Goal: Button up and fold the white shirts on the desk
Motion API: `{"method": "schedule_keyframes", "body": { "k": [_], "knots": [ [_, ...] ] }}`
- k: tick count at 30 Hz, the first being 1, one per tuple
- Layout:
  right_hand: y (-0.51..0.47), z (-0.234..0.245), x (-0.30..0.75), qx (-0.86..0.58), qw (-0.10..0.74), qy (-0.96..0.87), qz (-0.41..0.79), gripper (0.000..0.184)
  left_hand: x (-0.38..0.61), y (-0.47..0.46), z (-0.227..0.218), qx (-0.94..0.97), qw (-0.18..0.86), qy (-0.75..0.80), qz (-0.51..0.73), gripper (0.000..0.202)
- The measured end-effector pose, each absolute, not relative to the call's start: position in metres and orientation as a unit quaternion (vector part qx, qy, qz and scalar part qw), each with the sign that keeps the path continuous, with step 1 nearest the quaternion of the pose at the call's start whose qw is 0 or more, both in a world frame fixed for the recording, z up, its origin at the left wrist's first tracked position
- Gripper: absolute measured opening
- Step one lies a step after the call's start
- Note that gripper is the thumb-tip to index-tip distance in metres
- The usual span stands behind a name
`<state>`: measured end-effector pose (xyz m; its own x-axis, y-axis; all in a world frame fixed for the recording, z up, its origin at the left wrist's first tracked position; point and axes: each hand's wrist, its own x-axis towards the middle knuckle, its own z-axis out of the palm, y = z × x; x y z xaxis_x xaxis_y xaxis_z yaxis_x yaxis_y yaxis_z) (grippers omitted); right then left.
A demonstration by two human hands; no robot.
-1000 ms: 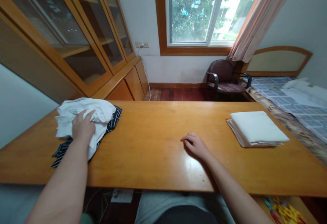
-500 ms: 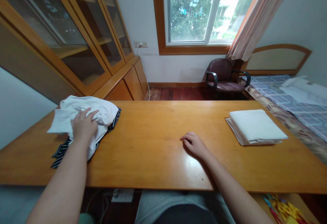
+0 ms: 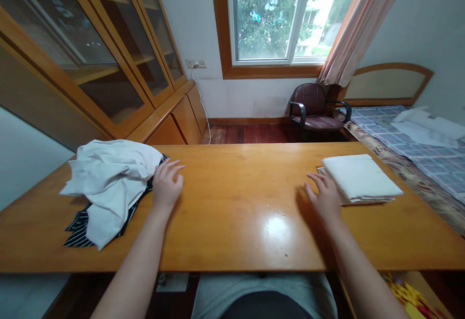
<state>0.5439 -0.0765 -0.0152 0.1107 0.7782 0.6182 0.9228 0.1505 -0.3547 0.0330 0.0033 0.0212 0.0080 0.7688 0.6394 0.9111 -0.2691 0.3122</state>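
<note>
On the left of the wooden table (image 3: pixel 232 198) lies a crumpled white cloth garment (image 3: pixel 112 173), heaped over a black-and-white striped cloth (image 3: pixel 78 229). My left hand (image 3: pixel 167 185) is just right of this heap, fingers apart and holding nothing. Toward the right end sits a neatly folded white cloth stack (image 3: pixel 361 176), with another folded layer beneath the top one. My right hand (image 3: pixel 324 197) is at the stack's left edge, its fingers spread and nothing in them. Whether its fingertips touch the cloth I cannot tell.
A glass-fronted wooden cabinet (image 3: pixel 109 67) stands beyond the table at left. Past the far edge are a maroon armchair (image 3: pixel 314 108) and a bed (image 3: pixel 417 130) with checked bedding. Below the near right edge, yellow and red items (image 3: pixel 410 295) show in a drawer or box.
My left hand has come off the white garment and moved right. My right hand has shifted right across the table to the folded stack, its fingers opening. The view has turned slightly.
</note>
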Motion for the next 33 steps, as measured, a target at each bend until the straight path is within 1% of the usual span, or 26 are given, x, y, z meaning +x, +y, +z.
{"method": "schedule_keyframes", "body": {
  "k": [5,8,10,16,19,22,24,29,33],
  "knots": [
    [-0.092,-0.004,0.611,-0.717,0.259,-0.613,-0.208,0.050,0.099,-0.012,-0.022,-0.704,-0.065,-0.573,-0.416,0.028],
    [-0.105,-0.009,0.629,-0.748,0.177,-0.599,-0.224,0.059,0.127,-0.016,-0.042,-0.710,-0.104,-0.565,-0.408,0.031],
    [-0.112,-0.014,0.634,-0.761,0.149,-0.591,-0.223,0.063,0.137,-0.018,-0.051,-0.711,-0.116,-0.563,-0.404,0.033],
    [-0.118,-0.026,0.646,-0.763,0.165,-0.583,-0.223,0.059,0.137,-0.019,-0.058,-0.695,-0.139,-0.570,-0.415,0.026],
    [-0.116,-0.033,0.650,-0.753,0.171,-0.595,-0.223,0.059,0.134,-0.020,-0.057,-0.683,-0.149,-0.573,-0.427,0.024],
    [-0.116,-0.039,0.652,-0.741,0.193,-0.601,-0.228,0.060,0.136,-0.021,-0.057,-0.689,-0.141,-0.575,-0.418,0.023],
    [-0.116,-0.039,0.653,-0.734,0.213,-0.602,-0.229,0.056,0.137,-0.022,-0.056,-0.696,-0.136,-0.575,-0.408,0.023],
    [-0.117,-0.023,0.661,-0.732,0.247,-0.596,-0.218,0.040,0.136,-0.024,-0.056,-0.698,-0.142,-0.575,-0.404,0.023],
    [-0.111,-0.001,0.665,-0.752,0.261,-0.564,-0.220,0.037,0.134,-0.025,-0.056,-0.694,-0.142,-0.577,-0.407,0.023]
  ]
}}
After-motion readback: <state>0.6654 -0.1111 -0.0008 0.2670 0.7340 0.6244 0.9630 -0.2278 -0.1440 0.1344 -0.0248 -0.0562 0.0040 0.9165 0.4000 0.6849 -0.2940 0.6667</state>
